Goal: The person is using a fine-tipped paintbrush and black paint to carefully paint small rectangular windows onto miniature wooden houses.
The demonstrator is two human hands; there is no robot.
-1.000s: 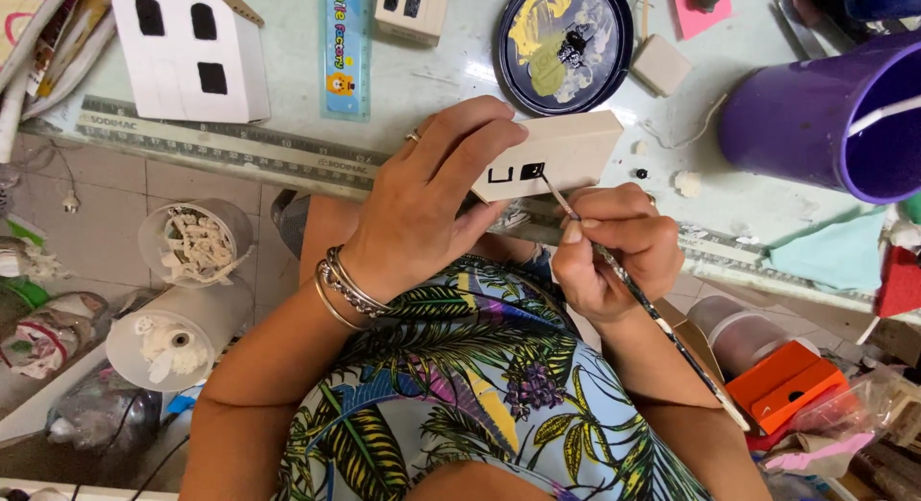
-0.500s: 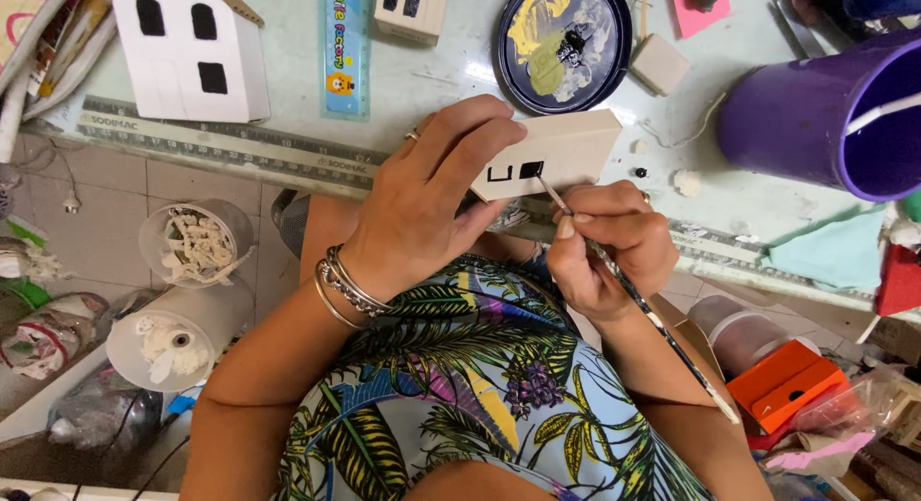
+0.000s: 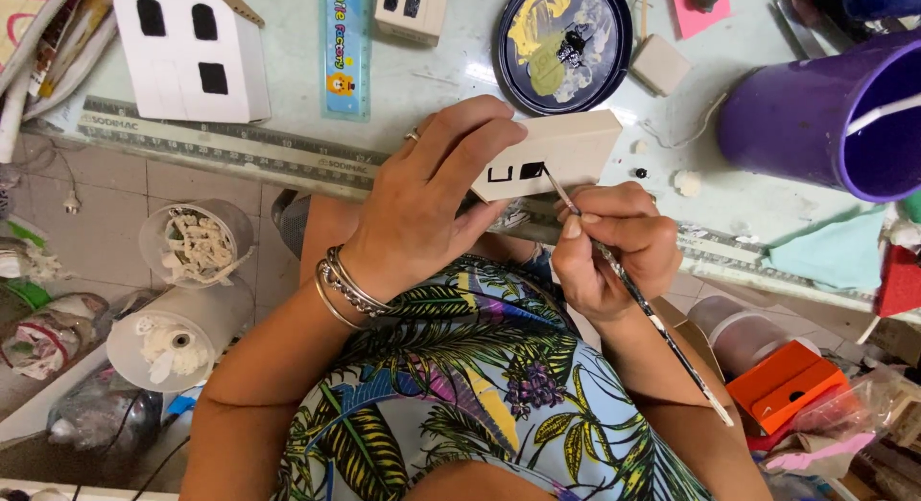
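Head view: you are gripping the small white house block (image 3: 561,155) at the table (image 3: 451,79) edge with your left hand (image 3: 432,208); at four o'clock, your right hand (image 3: 614,251) is pinching a thin paintbrush (image 3: 638,295), its tip touching the block's black window.

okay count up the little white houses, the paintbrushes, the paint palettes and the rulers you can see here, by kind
White model houses: 3 (finished house, small house, held house in the left hand)
Paintbrushes: 1 (paintbrush in the right hand)
Paint palettes: 1 (palette)
Rulers: 2 (blue ruler, long ruler)
Total: 7
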